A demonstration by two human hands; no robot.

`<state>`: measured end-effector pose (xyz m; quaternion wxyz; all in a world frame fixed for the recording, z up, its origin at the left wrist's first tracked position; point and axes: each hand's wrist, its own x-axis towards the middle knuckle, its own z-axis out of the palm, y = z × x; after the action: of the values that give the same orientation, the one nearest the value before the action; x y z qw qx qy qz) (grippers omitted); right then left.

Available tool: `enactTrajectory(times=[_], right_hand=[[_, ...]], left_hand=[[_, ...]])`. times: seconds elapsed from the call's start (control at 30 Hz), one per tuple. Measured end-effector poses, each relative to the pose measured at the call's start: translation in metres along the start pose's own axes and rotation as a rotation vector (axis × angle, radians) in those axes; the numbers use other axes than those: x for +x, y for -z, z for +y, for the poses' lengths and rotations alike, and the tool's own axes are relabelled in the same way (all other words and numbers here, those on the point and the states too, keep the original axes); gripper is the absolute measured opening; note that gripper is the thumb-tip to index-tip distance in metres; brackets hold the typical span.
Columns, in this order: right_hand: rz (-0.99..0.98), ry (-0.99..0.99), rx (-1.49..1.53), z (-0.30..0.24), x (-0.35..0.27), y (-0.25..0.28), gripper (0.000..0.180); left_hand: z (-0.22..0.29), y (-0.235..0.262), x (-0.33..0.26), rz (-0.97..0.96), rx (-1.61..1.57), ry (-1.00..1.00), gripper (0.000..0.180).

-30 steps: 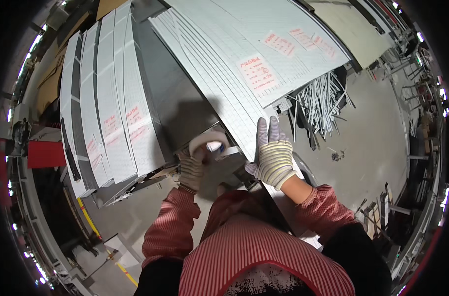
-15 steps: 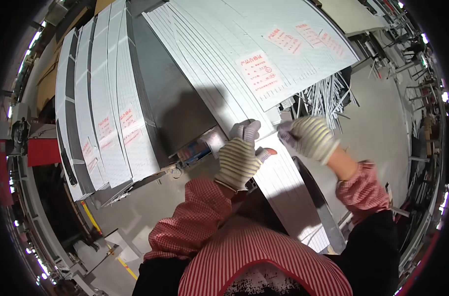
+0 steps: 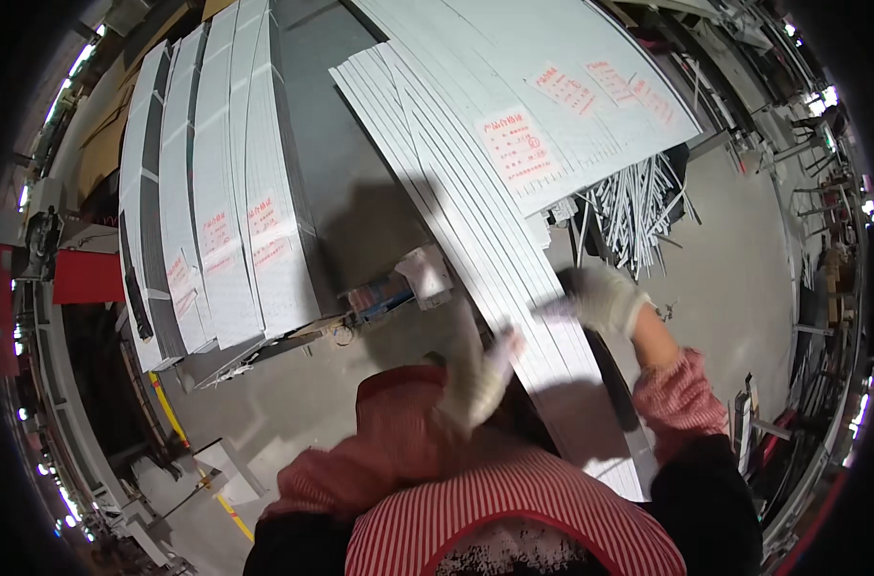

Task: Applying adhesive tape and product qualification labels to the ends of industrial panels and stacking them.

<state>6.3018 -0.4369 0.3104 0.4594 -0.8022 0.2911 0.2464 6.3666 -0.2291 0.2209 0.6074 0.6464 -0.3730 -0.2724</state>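
Note:
A row of long, narrow white strips (image 3: 538, 331) runs from the far table down toward my body, its lower end beside my striped apron. My left hand (image 3: 477, 379), in a pale striped glove, is at the left edge of the strips, its fingertips smeared by motion. From the right, my right hand (image 3: 605, 302), gloved alike, reaches over the right edge with its fingertips at the strips' top face. Blur hides whether either hand grips a strip. Beyond, a broad white stack (image 3: 571, 125) carries several paper labels with red print.
Banded bundles of white strips (image 3: 230, 288) lie on the left, some with red-printed labels. A heap of thin offcuts (image 3: 634, 211) is beneath the stack's right corner. A small box (image 3: 379, 296) stands near the dark table's edge (image 3: 346, 221). Yellow tape (image 3: 168, 408) marks the floor.
The row of strips has slid toward me, its far end now further down the table. My left hand has dropped back toward my body; my right hand has moved slightly down and left.

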Motion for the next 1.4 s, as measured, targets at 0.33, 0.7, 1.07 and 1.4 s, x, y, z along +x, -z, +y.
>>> enactTrajectory(times=[0.33,0.7,1.07,1.4], right_hand=[[0.221,0.105,0.383,0.044,0.065,-0.042,0.108],[0.320,0.115,0.241,0.059,0.076,-0.053,0.104],[0.225,0.155,0.094,0.024,0.035,-0.045,0.094],[0.161,0.307,0.526,0.037,0.037,-0.053,0.091]], left_hand=[[-0.116,-0.002,0.069,0.576,0.063,0.057,0.049],[-0.095,0.029,0.060,0.172,-0.527,0.520,0.055],[-0.033,0.035,0.061,0.267,-0.883,0.734,0.067],[-0.037,0.031,0.057,0.222,-0.965,0.693,0.069]])
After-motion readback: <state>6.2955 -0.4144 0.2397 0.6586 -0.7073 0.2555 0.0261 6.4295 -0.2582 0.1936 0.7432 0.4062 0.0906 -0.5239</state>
